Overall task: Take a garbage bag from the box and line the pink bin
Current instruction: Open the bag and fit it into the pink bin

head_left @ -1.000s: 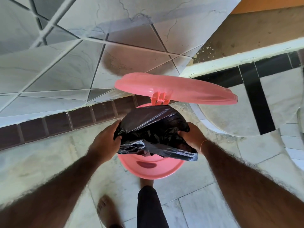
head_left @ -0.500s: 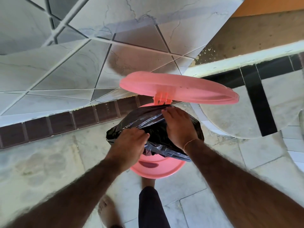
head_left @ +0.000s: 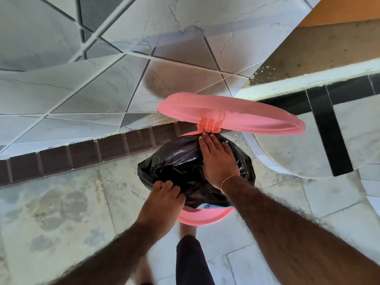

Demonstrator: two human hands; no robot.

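A black garbage bag (head_left: 181,167) billows over the mouth of the pink bin (head_left: 205,218), hiding most of the rim. The bin's pink lid (head_left: 236,118) stands raised on its hinge at the far side. My left hand (head_left: 164,200) pinches the bag's near-left edge at the rim. My right hand (head_left: 218,161) lies flat on top of the bag with fingers stretched toward the hinge, pressing the plastic down. The box is not in view.
The bin stands on a pale tiled floor against a tiled wall with a brown brick skirting (head_left: 82,155). A white curved fixture (head_left: 298,153) and a ledge with black tiles sit at the right. My leg (head_left: 191,262) and bare foot are just below the bin.
My hands left the bag's sides. The right hand moved onto the top and slid toward the hinge, flattening the bag. The left hand shifted to the near edge. The bag puffed out leftward.
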